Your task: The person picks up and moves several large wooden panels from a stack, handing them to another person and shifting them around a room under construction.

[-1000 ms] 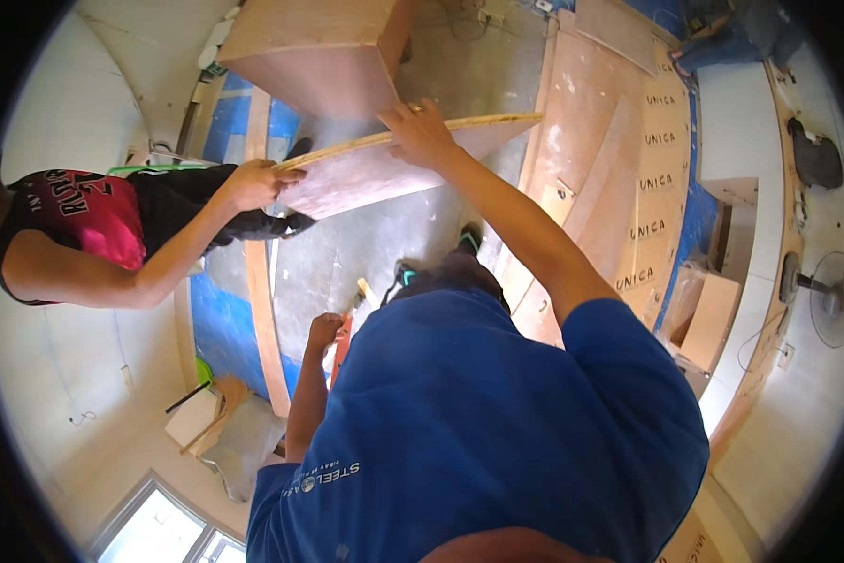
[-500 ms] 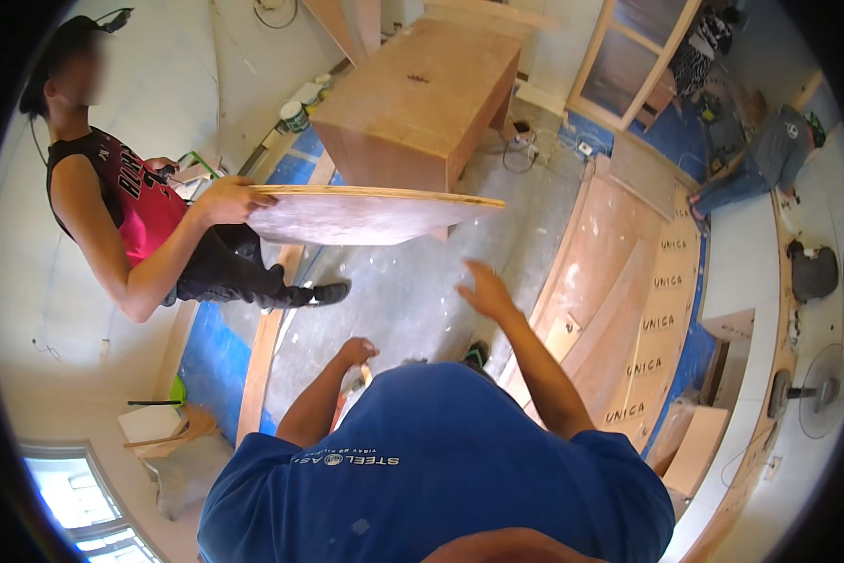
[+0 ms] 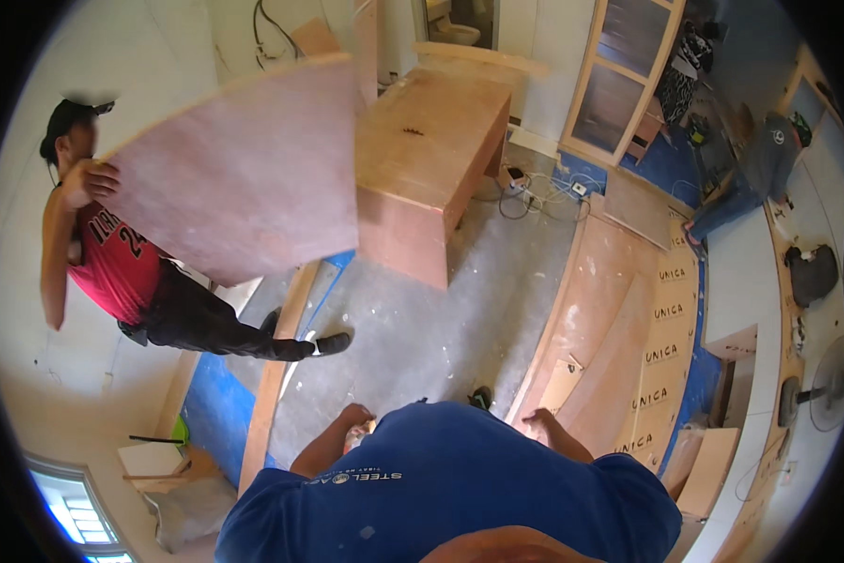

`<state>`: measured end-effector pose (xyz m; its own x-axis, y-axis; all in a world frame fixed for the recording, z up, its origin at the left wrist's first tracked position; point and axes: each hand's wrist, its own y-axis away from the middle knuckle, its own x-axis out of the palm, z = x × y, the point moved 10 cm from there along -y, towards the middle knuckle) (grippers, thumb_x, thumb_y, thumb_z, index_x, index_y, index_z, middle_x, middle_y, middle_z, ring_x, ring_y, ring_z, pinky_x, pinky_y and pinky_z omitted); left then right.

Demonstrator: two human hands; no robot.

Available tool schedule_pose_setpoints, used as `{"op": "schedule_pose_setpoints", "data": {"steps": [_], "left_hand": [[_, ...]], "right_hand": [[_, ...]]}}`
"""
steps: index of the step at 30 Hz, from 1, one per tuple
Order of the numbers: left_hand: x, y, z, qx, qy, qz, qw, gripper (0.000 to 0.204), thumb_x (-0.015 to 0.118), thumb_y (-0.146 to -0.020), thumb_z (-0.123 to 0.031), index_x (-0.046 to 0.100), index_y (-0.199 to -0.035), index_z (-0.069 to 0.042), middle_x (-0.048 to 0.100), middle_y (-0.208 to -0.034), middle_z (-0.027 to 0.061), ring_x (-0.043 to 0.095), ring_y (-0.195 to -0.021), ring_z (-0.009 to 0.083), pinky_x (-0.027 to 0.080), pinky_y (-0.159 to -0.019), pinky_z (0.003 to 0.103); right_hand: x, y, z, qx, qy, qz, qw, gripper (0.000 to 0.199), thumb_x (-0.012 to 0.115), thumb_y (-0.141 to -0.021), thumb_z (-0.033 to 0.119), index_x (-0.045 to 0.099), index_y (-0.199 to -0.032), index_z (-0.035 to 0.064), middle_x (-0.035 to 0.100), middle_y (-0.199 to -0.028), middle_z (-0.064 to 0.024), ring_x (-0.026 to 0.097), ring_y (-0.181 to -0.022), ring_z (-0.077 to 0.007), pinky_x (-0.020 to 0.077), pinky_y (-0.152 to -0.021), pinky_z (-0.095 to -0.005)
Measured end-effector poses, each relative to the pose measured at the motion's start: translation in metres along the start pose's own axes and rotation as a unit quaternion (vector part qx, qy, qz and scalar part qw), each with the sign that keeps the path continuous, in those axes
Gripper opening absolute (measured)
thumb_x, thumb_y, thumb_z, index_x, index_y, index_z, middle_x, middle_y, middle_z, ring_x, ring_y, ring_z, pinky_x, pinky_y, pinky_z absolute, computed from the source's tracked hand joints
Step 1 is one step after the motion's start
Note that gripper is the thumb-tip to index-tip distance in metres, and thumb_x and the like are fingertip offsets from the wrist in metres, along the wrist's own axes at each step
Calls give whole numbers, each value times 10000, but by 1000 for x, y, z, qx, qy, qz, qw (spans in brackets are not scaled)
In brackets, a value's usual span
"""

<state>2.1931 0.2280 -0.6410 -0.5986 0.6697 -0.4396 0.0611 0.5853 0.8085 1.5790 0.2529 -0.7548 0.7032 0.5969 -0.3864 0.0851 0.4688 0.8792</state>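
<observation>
My left hand (image 3: 355,416) is low in front of my body, its fingers closed around something small and pale that I cannot make out. Beside my right side hangs my right hand (image 3: 538,418); its fingers are partly hidden, and I see nothing in it. A large, thin plywood panel (image 3: 244,178) stands tilted up at the left, apart from both my hands. A co-worker's hand (image 3: 93,182) grips its left edge. Behind its right edge is a box-like wooden table (image 3: 431,136).
Long plywood sheets (image 3: 596,300) lie on the floor at my right. A wooden strip (image 3: 276,375) runs along the left over blue floor covering (image 3: 217,405). Cables (image 3: 535,197) lie beyond the table. Another person (image 3: 765,164) bends at the far right, near a fan (image 3: 828,387).
The co-worker has swung the panel from nearly flat to upright and leftward. My right hand has dropped from reaching out ahead to beside my body. My left hand has come down slightly.
</observation>
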Motion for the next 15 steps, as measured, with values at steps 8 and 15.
{"op": "schedule_pose_setpoints", "data": {"steps": [8,15], "left_hand": [[-44,-21,-105,59,16,-37,997,320,637,-842,-373,694,-810,-60,639,-642,90,621,-539,219,509,-552,361],[-233,109,-309,278,293,-248,880,238,541,-895,-215,635,-810,-13,639,-753,75,616,-699,168,499,-665,313]], "right_hand": [[-70,-5,139,-210,-93,-52,972,414,706,-826,312,619,-1108,22,639,-787,-75,623,-688,-169,481,-530,-291],[-111,57,255,-351,-152,-28,923,345,673,-835,295,621,-1058,37,617,-809,-34,580,-673,-123,446,-574,-256]]}}
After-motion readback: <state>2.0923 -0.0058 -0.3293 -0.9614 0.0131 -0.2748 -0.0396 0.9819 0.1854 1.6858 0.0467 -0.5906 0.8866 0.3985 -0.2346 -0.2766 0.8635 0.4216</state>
